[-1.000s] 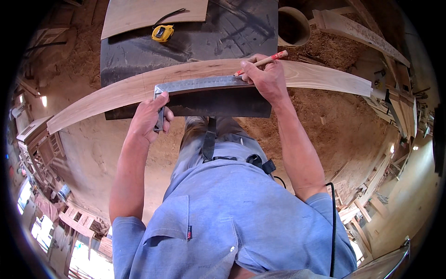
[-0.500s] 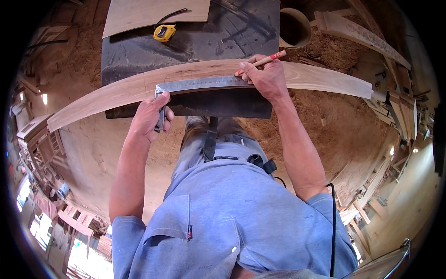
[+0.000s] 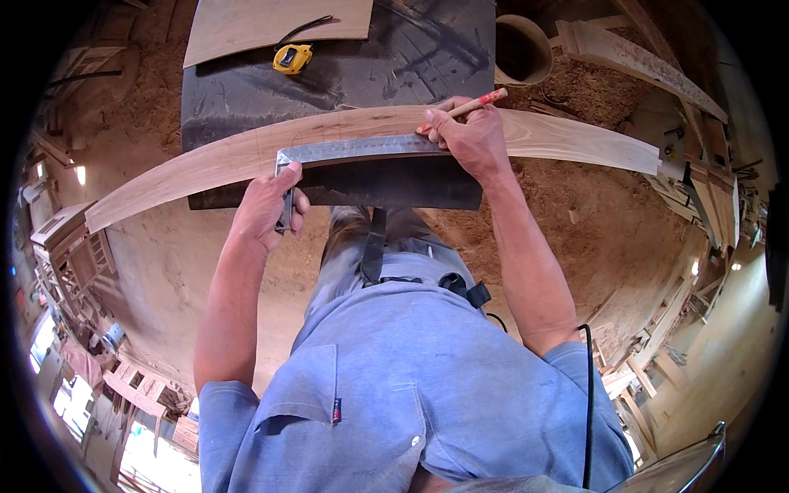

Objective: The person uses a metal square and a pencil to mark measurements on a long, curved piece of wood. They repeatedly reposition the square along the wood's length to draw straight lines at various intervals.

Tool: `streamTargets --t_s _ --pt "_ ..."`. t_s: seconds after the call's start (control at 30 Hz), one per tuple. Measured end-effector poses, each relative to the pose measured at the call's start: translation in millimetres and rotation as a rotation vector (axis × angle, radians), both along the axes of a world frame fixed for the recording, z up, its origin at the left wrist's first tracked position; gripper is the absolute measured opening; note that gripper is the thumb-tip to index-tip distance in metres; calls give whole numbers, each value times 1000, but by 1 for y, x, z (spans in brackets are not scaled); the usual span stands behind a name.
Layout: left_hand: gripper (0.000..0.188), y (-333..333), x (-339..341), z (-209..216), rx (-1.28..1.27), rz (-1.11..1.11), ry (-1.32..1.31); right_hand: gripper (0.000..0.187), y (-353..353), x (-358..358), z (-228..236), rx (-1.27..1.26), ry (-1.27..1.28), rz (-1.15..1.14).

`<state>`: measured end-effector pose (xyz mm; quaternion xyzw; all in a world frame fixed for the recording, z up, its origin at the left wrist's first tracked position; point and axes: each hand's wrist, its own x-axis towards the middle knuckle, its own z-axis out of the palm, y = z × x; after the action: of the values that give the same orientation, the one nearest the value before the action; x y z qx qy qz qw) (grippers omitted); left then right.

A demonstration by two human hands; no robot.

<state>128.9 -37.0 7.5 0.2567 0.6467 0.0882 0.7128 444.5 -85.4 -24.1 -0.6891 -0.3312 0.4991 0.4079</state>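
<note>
A long wooden board [image 3: 222,153] lies across the dark worktable, running past both its sides. Along the board's near edge rests the graduated blade of a metal try square [image 3: 353,149]. My left hand [image 3: 267,205] is closed round the square's stock, its thumb near the corner. At the blade's far right end, my right hand [image 3: 470,138] grips a carpenter's pencil [image 3: 485,99] with red markings. The pencil's tip touches or hovers just over the board by the blade; which one, I cannot tell. Part of the blade's end is hidden by my right fingers.
On the dark worktable [image 3: 246,94] sit a yellow tape measure [image 3: 292,58] with a black strap and a plywood sheet [image 3: 279,25]. A round tube opening [image 3: 523,51] is beside the table at right. Sawdust and timber pieces [image 3: 641,66] cover the floor beyond.
</note>
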Motion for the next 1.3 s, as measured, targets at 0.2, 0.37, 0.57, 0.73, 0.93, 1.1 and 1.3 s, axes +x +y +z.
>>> streamTargets --t_s 0.2,0.37,0.57,0.73,0.93,1.1,1.3 --pt "48 0 0 0 -1 0 -2 20 1 0 0 -15 -14 5" --pt "47 0 0 0 -3 -11 15 20 1 -1 3 -5 8 -18" --pt "48 0 -2 -3 3 -10 4 17 -1 -2 4 32 46 -60" --pt "50 -1 -3 -4 4 -7 -2 12 -20 -10 5 227 15 -189" --pt "57 -1 -1 -1 10 2 12 30 -54 1 -13 518 -495 68" --pt "61 0 1 1 6 -4 32 45 -60 -2 -13 516 -651 49" --pt "62 0 4 6 10 -12 45 43 -60 0 -24 508 -656 20"
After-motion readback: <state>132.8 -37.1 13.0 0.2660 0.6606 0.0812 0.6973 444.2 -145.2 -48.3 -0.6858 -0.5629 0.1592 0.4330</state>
